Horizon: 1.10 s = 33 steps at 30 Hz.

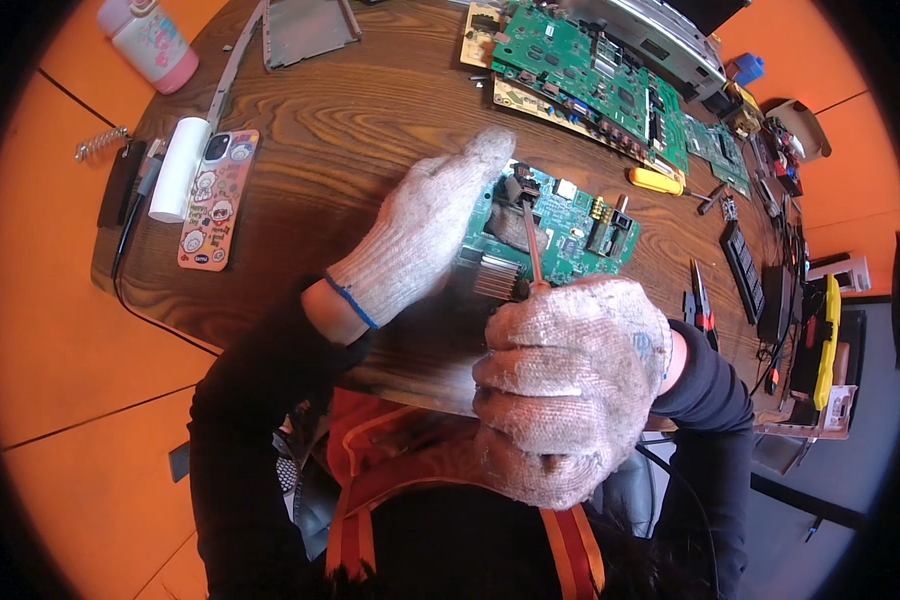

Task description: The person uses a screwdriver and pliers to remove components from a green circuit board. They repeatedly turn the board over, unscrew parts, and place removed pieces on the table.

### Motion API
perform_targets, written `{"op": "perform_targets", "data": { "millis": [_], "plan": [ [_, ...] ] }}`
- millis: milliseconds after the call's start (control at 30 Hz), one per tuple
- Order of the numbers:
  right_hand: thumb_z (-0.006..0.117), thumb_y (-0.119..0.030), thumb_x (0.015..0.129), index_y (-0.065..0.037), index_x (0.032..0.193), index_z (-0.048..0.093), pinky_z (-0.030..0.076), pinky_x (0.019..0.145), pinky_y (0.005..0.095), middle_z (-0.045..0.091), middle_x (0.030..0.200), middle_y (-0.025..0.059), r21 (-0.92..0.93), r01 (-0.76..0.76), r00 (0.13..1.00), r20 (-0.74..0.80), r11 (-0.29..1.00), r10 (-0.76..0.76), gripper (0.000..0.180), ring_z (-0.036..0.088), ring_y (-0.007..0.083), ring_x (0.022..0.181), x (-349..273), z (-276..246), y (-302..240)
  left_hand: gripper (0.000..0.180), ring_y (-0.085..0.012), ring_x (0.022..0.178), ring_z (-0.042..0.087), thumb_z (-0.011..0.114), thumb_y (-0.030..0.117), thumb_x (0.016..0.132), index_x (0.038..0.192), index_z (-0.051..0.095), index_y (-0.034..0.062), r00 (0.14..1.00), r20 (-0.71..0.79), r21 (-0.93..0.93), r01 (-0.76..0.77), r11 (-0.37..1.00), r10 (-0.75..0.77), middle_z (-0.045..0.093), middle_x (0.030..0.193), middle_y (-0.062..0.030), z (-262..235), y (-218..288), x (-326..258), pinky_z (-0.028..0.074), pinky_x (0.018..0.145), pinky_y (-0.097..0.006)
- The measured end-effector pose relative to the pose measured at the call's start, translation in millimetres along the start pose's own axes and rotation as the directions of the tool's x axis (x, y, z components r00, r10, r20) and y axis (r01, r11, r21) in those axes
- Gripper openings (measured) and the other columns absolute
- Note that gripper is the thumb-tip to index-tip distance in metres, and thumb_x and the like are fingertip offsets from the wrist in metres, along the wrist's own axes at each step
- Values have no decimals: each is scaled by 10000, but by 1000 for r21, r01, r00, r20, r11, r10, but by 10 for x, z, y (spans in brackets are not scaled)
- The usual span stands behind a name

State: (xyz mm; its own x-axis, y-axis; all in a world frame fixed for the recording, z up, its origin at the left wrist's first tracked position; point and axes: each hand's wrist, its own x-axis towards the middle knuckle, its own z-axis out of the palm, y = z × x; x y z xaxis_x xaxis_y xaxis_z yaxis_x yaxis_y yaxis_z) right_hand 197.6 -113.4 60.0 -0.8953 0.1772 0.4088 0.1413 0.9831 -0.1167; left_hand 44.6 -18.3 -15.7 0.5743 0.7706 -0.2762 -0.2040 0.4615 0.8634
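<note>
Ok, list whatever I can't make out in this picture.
All in the head view:
Handle of the tool: hidden inside the gloved right hand.
Palm of the left hand: hidden by the hand itself.
Underside of the circuit board: hidden by its upper face.
Far end of the grey metal tray: cut off by the top edge.

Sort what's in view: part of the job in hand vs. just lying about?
In the job:
- circuit board, under work
- thin metal tool, in the right hand
- left hand, at the board's left side

Apparently just lying about:
- phone
- bottle
- white tube
- yellow-handled screwdriver, not in hand
</note>
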Motion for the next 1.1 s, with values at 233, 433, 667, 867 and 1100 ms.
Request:
{"op": "perform_targets", "data": {
  "millis": [233, 433, 667, 867, 1100],
  "plan": [
    [638, -270, 784, -157, 967, 622, 547, 727, 409, 602, 914, 24, 103, -33, 969, -239, 994, 57, 216, 632, 231, 863, -21, 121, 203, 401, -117, 813, 688, 467, 400, 1085, 1034, 665, 56, 998, 66, 14, -16, 1000, 15, 719, 905, -45, -21, 16, -36, 566, 696, -269],
    [419, -491, 1041, -107, 948, 591, 373, 439, 280, 557, 731, 61, 771, -19, 344, -592, 636, 728, 431, 499, 170, 561, -4, 6, 664, 433, -173, 699, 712, 525, 433, 1033, 1022, 672, 25, 997, 3, 23, -78, 997, 78, 745, 812, -136, 8, 4, -39, 546, 639, -281],
    [455, -201, 999, -166, 848, 493, 302, 420, 260, 399, 602, -47, 946, 159, -28, -280, 281, 960, 160, 382, 101, 484, -25, -156, 1270, 415, -245, 742, 743, 563, 381, 1037, 1098, 652, -20, 997, 16, -37, 79, 996, -78, 717, 955, -136, 54, 15, 11, 631, 630, -334],
    [427, -168, 978, -150, 797, 489, 324, 418, 240, 428, 618, -39, 978, 162, -61, -122, 131, 991, 192, 404, 103, 487, -137, -81, 1450, 408, -248, 737, 744, 558, 367, 1039, 1091, 648, -27, 995, -53, -3, 83, 997, -83, 716, 958, -156, 76, -18, 18, 636, 620, -347],
    [400, -203, 1011, -141, 842, 490, 364, 435, 251, 463, 661, -19, 983, 161, -126, -71, 91, 990, 202, 435, 116, 512, -123, -84, 1384, 407, -260, 739, 745, 528, 365, 1052, 1066, 645, -24, 998, -65, 33, -14, 999, 16, 714, 927, -157, 104, -109, 3, 639, 625, -367]
  ]
}}
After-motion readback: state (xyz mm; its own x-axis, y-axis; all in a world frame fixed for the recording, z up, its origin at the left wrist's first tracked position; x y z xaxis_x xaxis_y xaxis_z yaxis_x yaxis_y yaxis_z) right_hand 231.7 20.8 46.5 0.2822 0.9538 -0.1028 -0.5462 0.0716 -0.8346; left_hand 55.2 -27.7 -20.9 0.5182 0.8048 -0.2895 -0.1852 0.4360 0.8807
